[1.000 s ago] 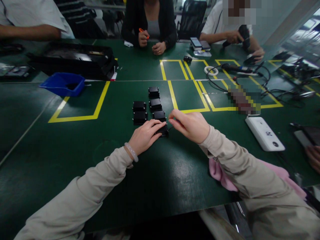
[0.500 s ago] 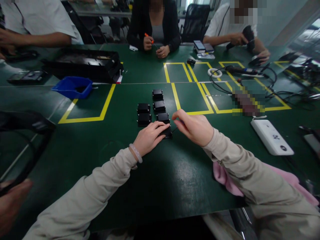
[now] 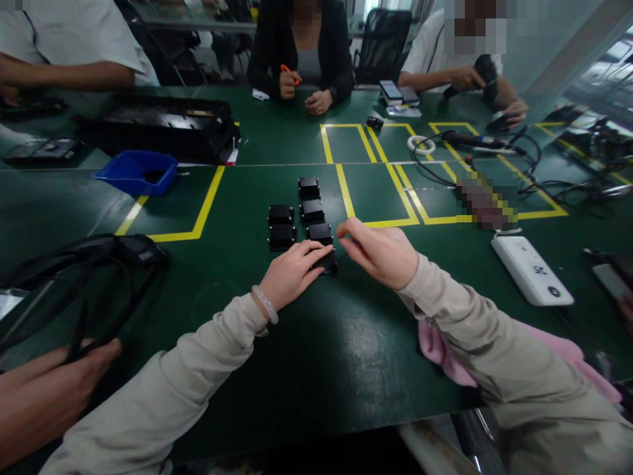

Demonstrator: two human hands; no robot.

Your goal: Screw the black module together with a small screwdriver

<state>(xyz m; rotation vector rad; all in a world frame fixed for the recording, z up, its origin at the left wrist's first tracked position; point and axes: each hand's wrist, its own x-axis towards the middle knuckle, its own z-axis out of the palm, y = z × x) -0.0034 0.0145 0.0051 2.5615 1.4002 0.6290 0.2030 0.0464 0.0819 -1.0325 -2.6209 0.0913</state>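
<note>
My left hand (image 3: pixel 291 272) holds a small black block (image 3: pixel 327 261) against the green table, thumb on the near side and fingers across the top; the hand covers much of it. To its right, my right hand (image 3: pixel 380 253) is closed in a pinch on a thin dark rod (image 3: pixel 342 257), whose end reaches the block's right side; the rest is hidden by the fingers. Beyond my fingers lie similar black blocks with small shiny studs at their sides: one column (image 3: pixel 312 211) runs away from me, and a pair (image 3: pixel 281 225) sits to its left.
Left are a blue scoop-shaped bin (image 3: pixel 143 173), a long black tray (image 3: pixel 158 132) and another person's hand (image 3: pixel 59 396) with a black looped strap (image 3: pixel 123 297). Right are a white power bank (image 3: pixel 534 270), a pink cloth (image 3: pixel 445 356) and cables (image 3: pixel 539 148). Several people sit opposite.
The other person's hand and black strap at the left have moved further into view. My hands keep their places at the block; the whole view has shifted slightly.
</note>
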